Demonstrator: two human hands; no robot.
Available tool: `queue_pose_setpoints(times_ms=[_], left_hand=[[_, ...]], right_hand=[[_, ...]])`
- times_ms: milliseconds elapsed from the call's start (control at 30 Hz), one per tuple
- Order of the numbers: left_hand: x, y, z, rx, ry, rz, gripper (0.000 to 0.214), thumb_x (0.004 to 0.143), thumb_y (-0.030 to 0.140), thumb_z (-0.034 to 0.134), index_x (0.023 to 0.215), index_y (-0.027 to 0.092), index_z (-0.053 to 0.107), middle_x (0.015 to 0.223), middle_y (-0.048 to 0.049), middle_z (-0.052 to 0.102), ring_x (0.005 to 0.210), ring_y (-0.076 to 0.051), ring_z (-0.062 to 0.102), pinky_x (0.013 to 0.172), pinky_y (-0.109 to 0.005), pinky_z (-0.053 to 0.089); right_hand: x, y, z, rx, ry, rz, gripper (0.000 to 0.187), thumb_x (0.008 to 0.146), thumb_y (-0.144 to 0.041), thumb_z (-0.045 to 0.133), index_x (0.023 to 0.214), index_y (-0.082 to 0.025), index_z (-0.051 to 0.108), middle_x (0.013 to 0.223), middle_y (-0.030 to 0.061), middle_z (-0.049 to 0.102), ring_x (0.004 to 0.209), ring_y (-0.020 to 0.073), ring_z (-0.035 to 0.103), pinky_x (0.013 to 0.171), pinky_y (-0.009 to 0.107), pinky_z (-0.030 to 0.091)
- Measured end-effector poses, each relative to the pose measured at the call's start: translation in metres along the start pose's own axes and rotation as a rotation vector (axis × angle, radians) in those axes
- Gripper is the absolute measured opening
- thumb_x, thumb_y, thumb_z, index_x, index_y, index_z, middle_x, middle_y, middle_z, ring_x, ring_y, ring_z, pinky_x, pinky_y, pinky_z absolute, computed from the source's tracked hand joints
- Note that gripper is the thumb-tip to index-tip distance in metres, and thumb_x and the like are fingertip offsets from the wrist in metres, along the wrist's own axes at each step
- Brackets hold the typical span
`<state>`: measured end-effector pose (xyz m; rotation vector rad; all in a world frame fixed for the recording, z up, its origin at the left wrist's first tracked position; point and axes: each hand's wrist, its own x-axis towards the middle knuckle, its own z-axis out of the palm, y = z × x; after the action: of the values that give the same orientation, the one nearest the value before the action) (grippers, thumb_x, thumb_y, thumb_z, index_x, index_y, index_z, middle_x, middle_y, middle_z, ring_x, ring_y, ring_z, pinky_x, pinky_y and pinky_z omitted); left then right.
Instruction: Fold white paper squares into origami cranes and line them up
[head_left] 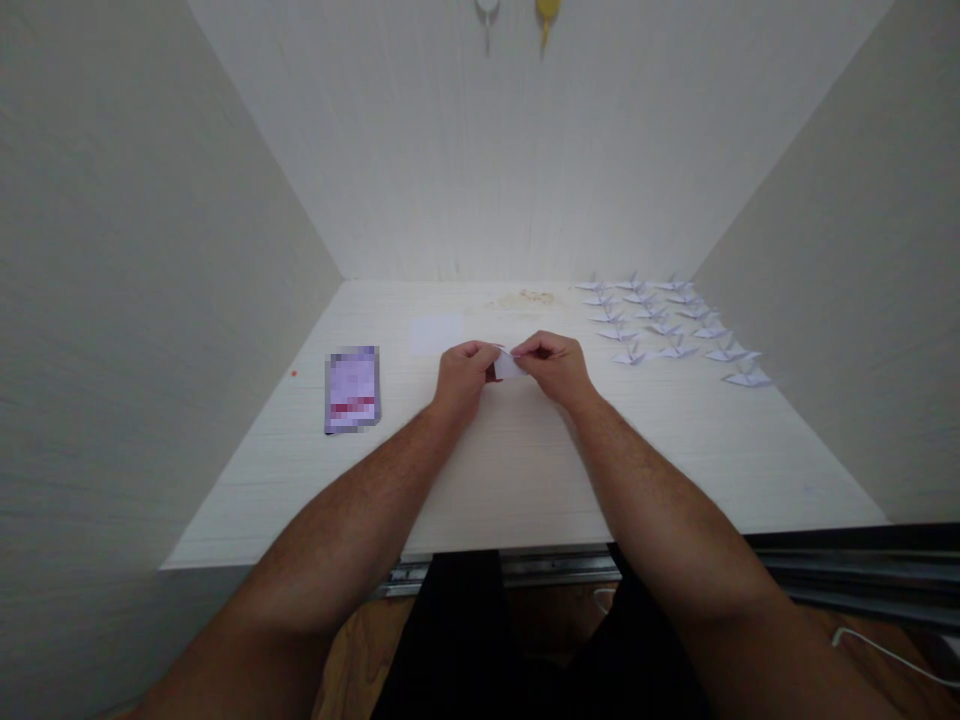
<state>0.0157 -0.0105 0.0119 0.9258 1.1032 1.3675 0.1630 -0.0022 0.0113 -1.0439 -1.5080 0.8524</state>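
Observation:
Between my two hands, a little above the middle of the white table (517, 460), is a small piece of folded white paper (510, 367). My left hand (465, 375) pinches its left side, thumb on top. At the upper right of the paper, my right hand (555, 362) is closed with thumb and fingertips on its edge. The exact folds are too small to make out. A flat white sheet of paper (435, 333) lies just beyond my left hand.
Several white folded paper cranes (664, 327) stand in rows at the back right. A blurred-out phone-like rectangle (352, 390) lies on the left. Walls enclose the table at the back and both sides; two hooks, one yellow (547, 10), are on the back wall (517, 150).

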Motion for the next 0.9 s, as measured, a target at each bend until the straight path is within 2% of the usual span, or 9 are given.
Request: queue_pose_setpoints(times_ms=[233,500,900], left_hand=[[-0.0004,-0.0003,0.0014,-0.002,0.024,0.025,0.015,0.063,0.028,0.069,0.065,0.013,0.069,0.061,-0.0013,0.062,0.054,-0.01,0.054,0.051,-0.023,0.044],[-0.0022,0.0027,0.0014,-0.056,-0.004,-0.024,0.016,0.059,0.028,0.072,0.065,0.013,0.068,0.064,-0.002,0.064,0.057,-0.011,0.056,0.054,-0.025,0.045],[-0.0017,0.0026,0.003,-0.053,0.034,-0.046,0.015,0.058,0.026,0.07,0.066,0.013,0.068,0.059,-0.0006,0.06,0.054,-0.011,0.052,0.051,-0.024,0.04]], right_hand=[[0.0011,0.0039,0.0002,0.026,-0.023,-0.026,0.007,0.067,-0.024,0.069,0.07,-0.02,0.074,0.066,-0.0002,0.071,0.061,0.0129,0.06,0.059,0.026,0.045],[0.0011,0.0058,-0.0011,-0.016,-0.024,-0.019,0.007,0.068,-0.023,0.069,0.07,-0.02,0.074,0.067,0.0,0.071,0.061,0.0136,0.062,0.06,0.027,0.047],[0.0006,0.0037,-0.0005,-0.033,-0.033,0.011,0.007,0.067,-0.021,0.069,0.071,-0.02,0.075,0.066,0.0001,0.071,0.06,0.013,0.06,0.059,0.026,0.047]])
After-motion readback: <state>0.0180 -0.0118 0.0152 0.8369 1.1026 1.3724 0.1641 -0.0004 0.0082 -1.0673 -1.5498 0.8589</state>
